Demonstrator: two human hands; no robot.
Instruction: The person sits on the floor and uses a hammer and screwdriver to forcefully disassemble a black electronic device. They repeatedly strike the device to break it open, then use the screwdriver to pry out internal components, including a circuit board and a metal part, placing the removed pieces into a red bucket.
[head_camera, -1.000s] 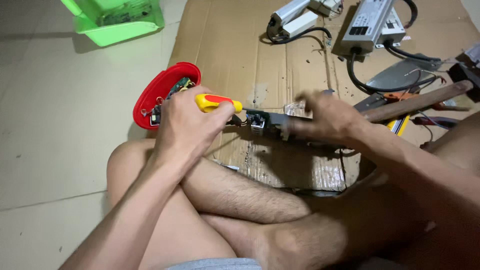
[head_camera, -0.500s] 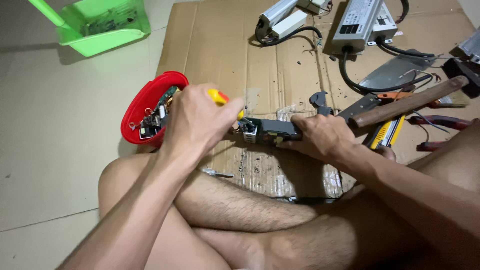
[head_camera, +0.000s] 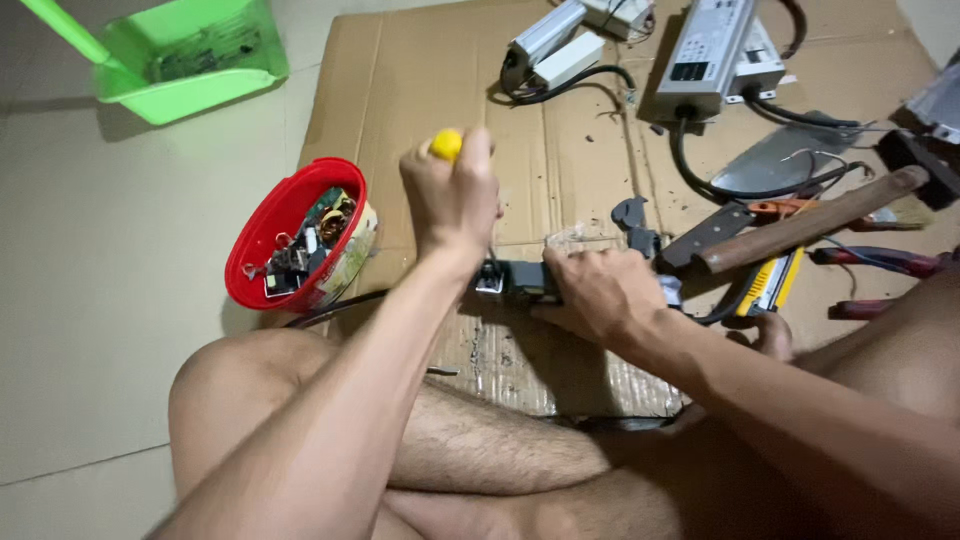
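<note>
left hand (head_camera: 455, 195) gripping yellow-handled screwdriver (head_camera: 446, 144) upright | right hand (head_camera: 600, 293) clamped on grey device (head_camera: 520, 278), just beside

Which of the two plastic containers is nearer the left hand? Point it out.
The red bowl full of small electronic scraps, just beside the left hand. The green bin sits farther off on the floor.

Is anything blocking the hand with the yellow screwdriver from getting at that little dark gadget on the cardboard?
Nothing visible does. The left hand holds the yellow-handled screwdriver upright, tip down on the small dark electronic device, which the right hand pins to the brown cardboard sheet. The contact point itself is partly hidden.
</note>
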